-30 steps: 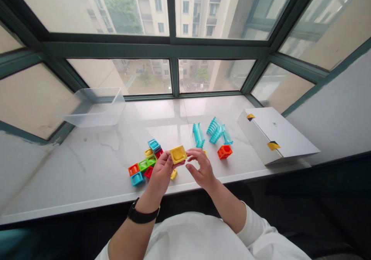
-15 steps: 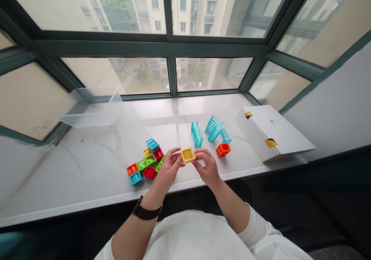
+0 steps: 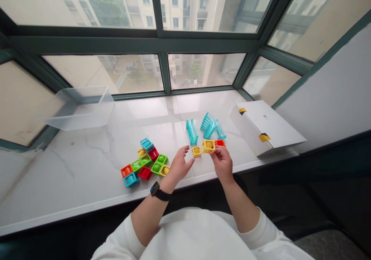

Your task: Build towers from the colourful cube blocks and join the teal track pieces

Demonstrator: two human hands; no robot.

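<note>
A yellow cube block (image 3: 208,146) with a hollow face is pinched in the fingers of my right hand (image 3: 223,163), held a little above the counter. My left hand (image 3: 180,165) is open, thumb and fingers apart, holding nothing. Just right of its fingertips, a second yellow block (image 3: 196,152) rests on the counter. An orange-red block (image 3: 220,143) shows behind my right fingers, partly hidden. To the left lies a cluster of green blocks (image 3: 159,164), red blocks (image 3: 145,172), blue blocks (image 3: 131,179) and others in yellow and orange.
Clear turquoise track pieces (image 3: 191,131) lie behind the held block. A white box (image 3: 269,123) with yellow-black tabs stands at right, and a clear plastic bin (image 3: 84,113) at the back left. Window frames (image 3: 130,45) rise behind the marble counter (image 3: 87,182).
My left hand has let go of the yellow block, which my right hand has carried to the right, in front of the orange-red one. Another yellow block now shows on the counter between my hands.
</note>
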